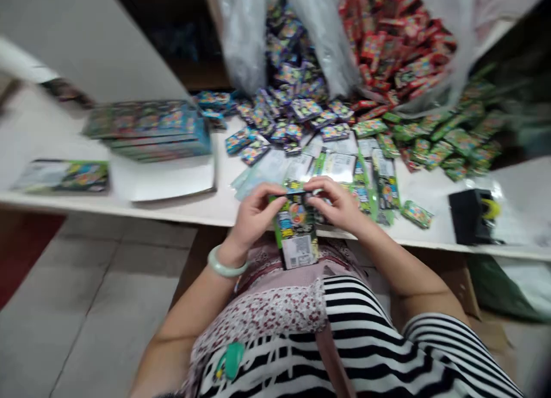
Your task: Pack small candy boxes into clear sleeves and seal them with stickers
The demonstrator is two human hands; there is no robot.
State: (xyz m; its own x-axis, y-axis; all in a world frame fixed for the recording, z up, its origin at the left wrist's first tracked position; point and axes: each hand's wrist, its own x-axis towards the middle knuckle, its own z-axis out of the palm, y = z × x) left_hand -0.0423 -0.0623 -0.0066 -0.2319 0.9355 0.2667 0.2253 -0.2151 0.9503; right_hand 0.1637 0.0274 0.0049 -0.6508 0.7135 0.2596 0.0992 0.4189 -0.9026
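Between my two hands hangs a printed pouch point(297, 229), black and green with a white label panel at its lower end. My left hand point(260, 211) pinches its upper left corner, thumb against fingers. At the upper right corner my right hand point(336, 203) pinches it the same way. The pouch is over my lap, just off the table's front edge. More flat pouches point(340, 166) of the same print lie on the table beyond my hands. A small green packet point(416, 214) rests to the right of my right hand.
Behind the pouches are heaps of small purple packets point(305, 108), red packets point(400, 42) in a clear plastic bag, and green packets point(465, 137). Stacked printed boxes point(150, 128) stand on the left of the white table point(224, 211). A black object point(471, 214) sits at the right.
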